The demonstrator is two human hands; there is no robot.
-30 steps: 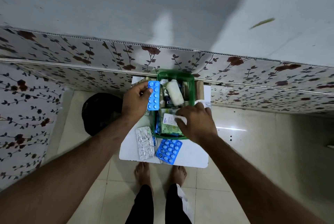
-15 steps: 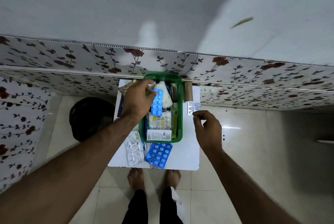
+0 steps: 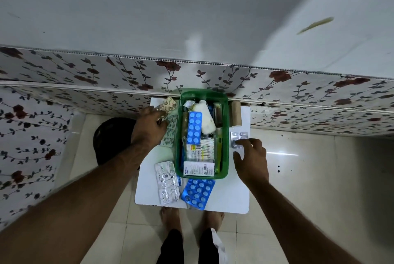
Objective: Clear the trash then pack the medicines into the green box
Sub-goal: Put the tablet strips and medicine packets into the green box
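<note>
— Where's the box from where you stand?

— The green plastic box (image 3: 225, 136) sits on the small white tabletop (image 3: 236, 189), its far end up against the flowered wall panel (image 3: 298, 84). It's fairly full: a narrow blue blister strip of round pills (image 3: 194, 127) lies on top, beside a white bottle (image 3: 205, 116) tipped on its side, with a white printed carton (image 3: 198, 168) at the near end.

— And the hands?

— The left hand (image 3: 149, 128) is down on the table just left of the box, fingers spread over a pale printed strip (image 3: 170, 130) and some loose foil packs (image 3: 168, 104). I can't tell whether it has pinched anything. The right hand (image 3: 252, 159) is on the other side, fingers apart, its fingertips (image 3: 238, 142) touching a small silver blister pack (image 3: 238, 138) that lies flat on the table; nothing is gripped.

— What's still outside the box?

— At the near edge, a wide blue blister sheet of round pills (image 3: 198, 191) just below the box, and a crinkled silver foil strip (image 3: 167, 182) to its left. A brown cardboard tube (image 3: 236, 113) rests along the box's right wall. A round black bin (image 3: 113, 138) stands on the floor left of the table, partly behind the left forearm.
</note>
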